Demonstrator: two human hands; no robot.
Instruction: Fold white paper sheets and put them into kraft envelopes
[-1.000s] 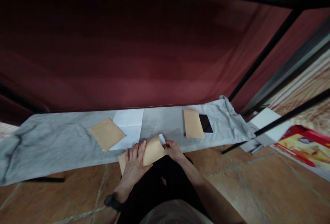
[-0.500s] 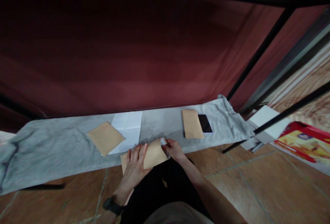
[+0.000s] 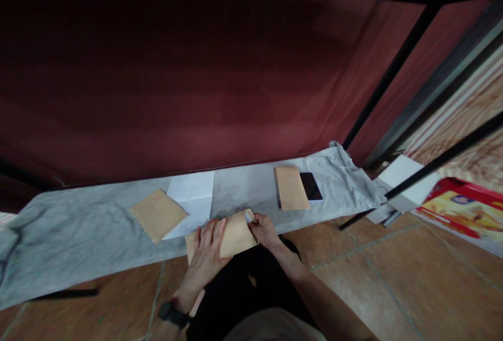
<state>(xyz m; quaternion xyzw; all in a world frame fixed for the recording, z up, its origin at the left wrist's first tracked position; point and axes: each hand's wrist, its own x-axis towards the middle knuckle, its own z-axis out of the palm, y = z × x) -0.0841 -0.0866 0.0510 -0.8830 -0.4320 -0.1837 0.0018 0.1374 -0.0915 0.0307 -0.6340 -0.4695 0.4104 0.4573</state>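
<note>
My left hand (image 3: 209, 249) lies across a brown paper envelope (image 3: 237, 235), its fingers over the top and gripping it near the left end. The envelope rests at the cloth's front edge, above my lap. At the right end its mouth gapes, and a bit of white paper (image 3: 248, 217) shows inside. My right hand (image 3: 265, 230) is closed at that mouth, its fingertips partly inside by the white paper and hidden from view. Left of the hands, another brown envelope (image 3: 159, 215) lies partly over a creased white sheet (image 3: 192, 191).
A grey cloth (image 3: 86, 226) covers the narrow bench. To the right, a stack of brown envelopes (image 3: 291, 189) overlaps a dark phone (image 3: 312, 186). A black metal bar (image 3: 444, 162) slants past a red and yellow box (image 3: 467, 207). A dark red panel (image 3: 220, 95) stands behind.
The view has shifted slightly. Both hands keep nearly the same place on the envelope, with the right fingers slightly deeper at its mouth and less white paper showing.
</note>
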